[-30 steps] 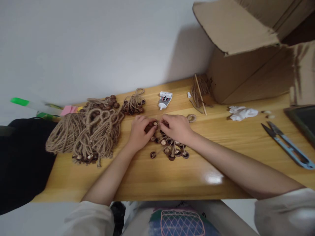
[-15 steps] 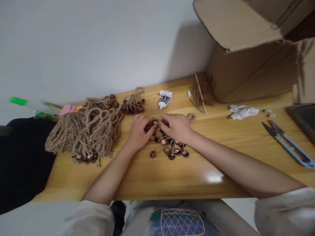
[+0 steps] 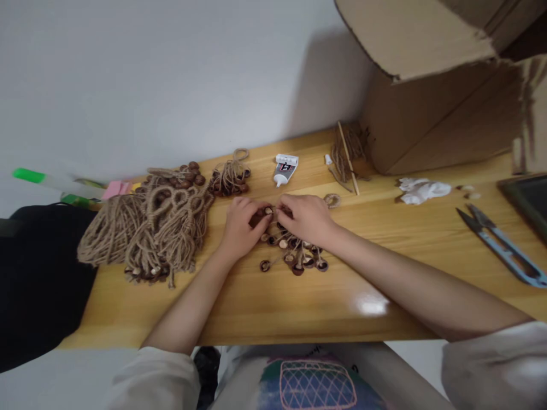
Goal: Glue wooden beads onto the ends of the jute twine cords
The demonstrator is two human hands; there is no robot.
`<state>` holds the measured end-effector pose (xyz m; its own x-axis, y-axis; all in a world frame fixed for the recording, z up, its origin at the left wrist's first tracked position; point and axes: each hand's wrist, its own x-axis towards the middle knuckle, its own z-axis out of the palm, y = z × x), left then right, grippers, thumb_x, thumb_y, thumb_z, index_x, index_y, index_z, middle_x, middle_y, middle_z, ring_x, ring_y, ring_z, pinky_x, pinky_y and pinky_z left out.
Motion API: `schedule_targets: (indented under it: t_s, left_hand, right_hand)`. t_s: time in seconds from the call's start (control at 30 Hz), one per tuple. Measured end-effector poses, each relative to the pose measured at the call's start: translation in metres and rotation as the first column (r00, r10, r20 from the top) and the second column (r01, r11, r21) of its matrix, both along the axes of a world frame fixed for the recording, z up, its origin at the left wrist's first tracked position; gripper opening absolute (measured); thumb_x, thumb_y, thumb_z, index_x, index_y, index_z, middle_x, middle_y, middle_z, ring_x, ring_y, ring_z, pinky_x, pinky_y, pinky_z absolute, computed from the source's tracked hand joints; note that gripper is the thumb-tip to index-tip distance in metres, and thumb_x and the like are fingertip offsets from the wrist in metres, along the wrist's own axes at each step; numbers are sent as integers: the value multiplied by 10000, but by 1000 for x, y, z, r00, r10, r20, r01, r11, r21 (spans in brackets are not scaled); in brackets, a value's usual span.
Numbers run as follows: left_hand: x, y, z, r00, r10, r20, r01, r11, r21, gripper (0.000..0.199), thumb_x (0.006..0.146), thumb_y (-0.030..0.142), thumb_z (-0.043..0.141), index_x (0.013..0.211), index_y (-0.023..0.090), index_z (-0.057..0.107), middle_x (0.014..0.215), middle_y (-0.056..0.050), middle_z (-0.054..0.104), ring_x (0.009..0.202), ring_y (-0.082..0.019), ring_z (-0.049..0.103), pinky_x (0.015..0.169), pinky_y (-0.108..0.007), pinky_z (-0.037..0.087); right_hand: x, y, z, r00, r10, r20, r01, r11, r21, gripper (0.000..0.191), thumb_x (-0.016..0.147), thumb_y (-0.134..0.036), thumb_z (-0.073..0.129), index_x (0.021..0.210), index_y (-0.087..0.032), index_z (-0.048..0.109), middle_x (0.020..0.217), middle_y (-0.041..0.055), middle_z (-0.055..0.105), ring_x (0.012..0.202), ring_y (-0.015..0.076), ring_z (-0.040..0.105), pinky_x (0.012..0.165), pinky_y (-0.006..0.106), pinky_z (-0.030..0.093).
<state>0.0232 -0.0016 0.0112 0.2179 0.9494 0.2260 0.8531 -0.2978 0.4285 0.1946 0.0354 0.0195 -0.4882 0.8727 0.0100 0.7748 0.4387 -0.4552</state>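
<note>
In the middle of the wooden table, my left hand is closed on a small brown nut shell with a pale inside, pinched between thumb and fingers. My right hand is closed right beside it, fingertips pressed together at the shell; a bit of twine seems to be between them, though the fingers hide most of it. Below my right hand spreads a cluster of shells on twine, their hollow sides up. A braided twine loop shows just behind that hand.
Bundles of twine with shells lie at left, a smaller bundle behind my left hand. A glue tube, a thin stick, crumpled tissue and blue thread snips lie around. A cardboard box stands back right.
Both hands hold nearly the same pose at the shell. The whole view has shifted very slightly; nothing on the table has visibly been moved.
</note>
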Motion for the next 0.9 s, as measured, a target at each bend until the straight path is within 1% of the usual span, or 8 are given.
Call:
schedule_targets:
  t_s: [0.33, 0.9]
  left_hand:
    - [0, 0, -1, 1000, -2, 0, 2, 1000, 16, 164, 845, 274, 560, 960, 183, 634, 796, -32, 619, 822, -198, 511, 762, -341, 398]
    - [0, 0, 0, 1000, 3, -8, -3, 1000, 9, 167, 848, 282, 556, 963, 188, 633, 802, -32, 623, 826, -198, 513, 768, -344, 404]
  right_hand:
    - [1, 0, 2, 1000, -3, -1, 3, 1000, -24, 240, 858, -326, 434, 898, -226, 648, 855, 17, 714, 780, 193, 635, 572, 282, 255]
    - [0, 0, 1, 1000, 0, -13, 0, 1000, -25, 242, 853, -324, 440, 902, -223, 653, 851, 26, 714, 770, 194, 623, 573, 280, 263]
